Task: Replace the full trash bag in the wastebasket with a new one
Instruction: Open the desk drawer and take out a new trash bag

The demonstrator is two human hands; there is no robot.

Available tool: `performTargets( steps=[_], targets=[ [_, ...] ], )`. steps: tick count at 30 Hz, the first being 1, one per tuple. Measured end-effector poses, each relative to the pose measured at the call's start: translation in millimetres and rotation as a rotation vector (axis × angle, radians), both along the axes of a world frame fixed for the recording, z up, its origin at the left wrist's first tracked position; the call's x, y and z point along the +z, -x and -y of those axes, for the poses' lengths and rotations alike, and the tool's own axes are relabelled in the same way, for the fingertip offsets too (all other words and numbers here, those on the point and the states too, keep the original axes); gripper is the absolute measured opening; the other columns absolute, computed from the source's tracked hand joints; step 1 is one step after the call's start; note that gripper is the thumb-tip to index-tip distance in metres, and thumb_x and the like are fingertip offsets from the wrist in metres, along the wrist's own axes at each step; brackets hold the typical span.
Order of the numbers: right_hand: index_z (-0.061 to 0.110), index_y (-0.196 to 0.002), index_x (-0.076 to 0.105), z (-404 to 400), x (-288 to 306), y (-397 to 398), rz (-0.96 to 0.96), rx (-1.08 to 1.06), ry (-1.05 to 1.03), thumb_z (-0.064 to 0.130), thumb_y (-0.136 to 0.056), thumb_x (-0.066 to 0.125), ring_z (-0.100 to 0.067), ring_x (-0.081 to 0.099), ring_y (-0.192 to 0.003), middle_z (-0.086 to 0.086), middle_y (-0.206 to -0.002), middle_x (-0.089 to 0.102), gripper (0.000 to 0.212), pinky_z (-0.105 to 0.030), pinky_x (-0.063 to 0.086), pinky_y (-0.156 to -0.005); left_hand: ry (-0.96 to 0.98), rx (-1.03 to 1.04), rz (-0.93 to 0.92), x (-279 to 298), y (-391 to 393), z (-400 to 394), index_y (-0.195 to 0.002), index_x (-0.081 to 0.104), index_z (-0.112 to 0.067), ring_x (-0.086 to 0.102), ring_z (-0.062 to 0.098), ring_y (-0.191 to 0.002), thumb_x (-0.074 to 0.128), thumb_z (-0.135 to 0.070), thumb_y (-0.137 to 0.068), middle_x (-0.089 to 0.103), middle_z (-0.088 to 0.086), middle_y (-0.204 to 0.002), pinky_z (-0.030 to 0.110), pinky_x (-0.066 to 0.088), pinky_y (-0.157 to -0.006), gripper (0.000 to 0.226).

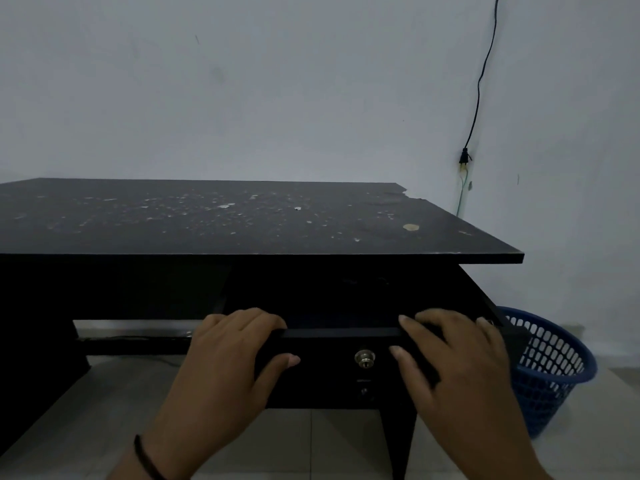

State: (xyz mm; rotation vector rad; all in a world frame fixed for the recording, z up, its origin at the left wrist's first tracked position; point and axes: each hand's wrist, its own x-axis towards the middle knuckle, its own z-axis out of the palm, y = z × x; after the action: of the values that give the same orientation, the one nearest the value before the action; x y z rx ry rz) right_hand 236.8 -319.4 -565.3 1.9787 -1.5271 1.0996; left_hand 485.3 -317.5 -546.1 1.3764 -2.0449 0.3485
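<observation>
A black desk drawer [329, 372] with a metal lock [364, 358] stands pulled partly out under the desk top. My left hand [225, 355] grips the drawer front's top edge at its left end, fingers over the rim and thumb on the face. My right hand [450, 358] grips the same edge at the right end. The drawer's inside is dark and I cannot tell what lies in it. A blue mesh wastebasket [550, 368] stands on the floor right of the desk, against the wall; no bag shows in it.
The black desk top [242, 220] is speckled with pale marks and chipped at its back right corner. A black cable with a plug [464, 157] hangs down the white wall behind. Pale floor tiles [311, 445] lie below the drawer.
</observation>
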Motion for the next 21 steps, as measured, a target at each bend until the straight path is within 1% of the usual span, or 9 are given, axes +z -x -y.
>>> performTargets(
  steps=[3, 5, 7, 9, 11, 14, 16, 18, 21],
  targets=[
    [0.02, -0.1, 0.073, 1, -3, 5, 0.002, 0.107, -0.077, 0.049, -0.087, 0.041, -0.005, 0.049, -0.086, 0.006, -0.085, 0.064, 0.046, -0.038, 0.032, -0.098, -0.044, 0.024, -0.004, -7, 0, -2, -0.089, 0.052, -0.039, 0.032, -0.011, -0.076, 0.043, -0.056, -0.077, 0.044, -0.029, -0.081, 0.008, 0.027, -0.074, 0.022],
    [0.021, -0.099, 0.073, 0, 1, 5, 0.01, 0.153, -0.135, 0.057, -0.091, 0.033, -0.002, 0.05, -0.084, 0.009, -0.084, 0.064, 0.055, -0.035, 0.034, -0.095, -0.055, 0.028, -0.013, -10, 1, -2, -0.089, 0.052, -0.039, 0.033, -0.011, -0.076, 0.044, -0.056, -0.077, 0.044, -0.029, -0.081, 0.009, 0.028, -0.075, 0.022],
    [0.021, -0.099, 0.072, 0, 12, 5, 0.049, 0.195, -0.149, 0.059, -0.089, 0.034, -0.002, 0.052, -0.083, 0.011, -0.086, 0.064, 0.055, -0.027, 0.038, -0.089, -0.066, 0.031, -0.013, -9, 1, -2, -0.089, 0.053, -0.038, 0.035, -0.011, -0.073, 0.043, -0.056, -0.077, 0.045, -0.029, -0.081, 0.009, 0.028, -0.074, 0.023],
    [0.018, -0.102, 0.071, 2, 30, 5, 0.162, 0.231, -0.151, 0.051, -0.088, 0.043, -0.001, 0.055, -0.086, 0.011, -0.091, 0.064, 0.045, -0.01, 0.038, -0.081, -0.077, 0.033, -0.011, -7, 0, -2, -0.089, 0.052, -0.04, 0.037, -0.014, -0.07, 0.043, -0.057, -0.077, 0.046, -0.029, -0.08, 0.01, 0.028, -0.074, 0.022],
    [0.017, -0.113, 0.067, 10, 54, 6, 0.221, 0.2, -0.205, 0.038, -0.092, 0.048, -0.004, 0.057, -0.097, 0.007, -0.105, 0.066, 0.035, -0.002, 0.033, -0.081, -0.079, 0.035, -0.004, -7, 1, -2, -0.089, 0.051, -0.041, 0.038, -0.014, -0.071, 0.042, -0.057, -0.077, 0.046, -0.029, -0.08, 0.01, 0.027, -0.074, 0.022],
    [0.019, -0.138, 0.046, 39, 75, 4, 0.064, 0.112, -0.648, 0.034, -0.093, 0.052, -0.017, 0.045, -0.127, -0.004, -0.141, 0.047, 0.047, -0.019, 0.035, -0.098, -0.06, 0.028, 0.002, -10, 3, -2, -0.089, 0.053, -0.037, 0.041, -0.009, -0.073, 0.043, -0.055, -0.078, 0.047, -0.027, -0.081, 0.01, 0.027, -0.076, 0.023],
    [0.017, -0.146, 0.03, 64, 78, -7, -0.152, -0.004, -0.888, 0.038, -0.091, 0.054, -0.029, 0.033, -0.135, -0.013, -0.149, 0.03, 0.063, -0.032, 0.031, -0.108, -0.05, 0.025, -0.004, -11, 4, -1, -0.088, 0.054, -0.035, 0.045, -0.005, -0.073, 0.043, -0.054, -0.078, 0.05, -0.024, -0.08, 0.01, 0.028, -0.078, 0.024],
    [0.012, -0.143, 0.028, 86, 71, -19, -0.298, -0.121, -0.941, 0.035, -0.09, 0.054, -0.036, 0.031, -0.133, -0.018, -0.146, 0.03, 0.064, -0.041, 0.032, -0.108, -0.043, 0.029, -0.002, -11, 4, -1, -0.088, 0.055, -0.034, 0.046, -0.004, -0.072, 0.043, -0.053, -0.078, 0.05, -0.024, -0.08, 0.01, 0.027, -0.077, 0.025],
    [0.007, -0.124, 0.048, 108, 62, -28, -0.334, -0.171, -0.864, 0.028, -0.087, 0.056, -0.033, 0.048, -0.118, -0.017, -0.129, 0.051, 0.043, -0.039, 0.044, -0.098, -0.039, 0.025, 0.001, -13, 3, -1, -0.088, 0.054, -0.033, 0.047, -0.003, -0.073, 0.044, -0.052, -0.079, 0.052, -0.022, -0.081, 0.01, 0.027, -0.076, 0.024]
  ],
)
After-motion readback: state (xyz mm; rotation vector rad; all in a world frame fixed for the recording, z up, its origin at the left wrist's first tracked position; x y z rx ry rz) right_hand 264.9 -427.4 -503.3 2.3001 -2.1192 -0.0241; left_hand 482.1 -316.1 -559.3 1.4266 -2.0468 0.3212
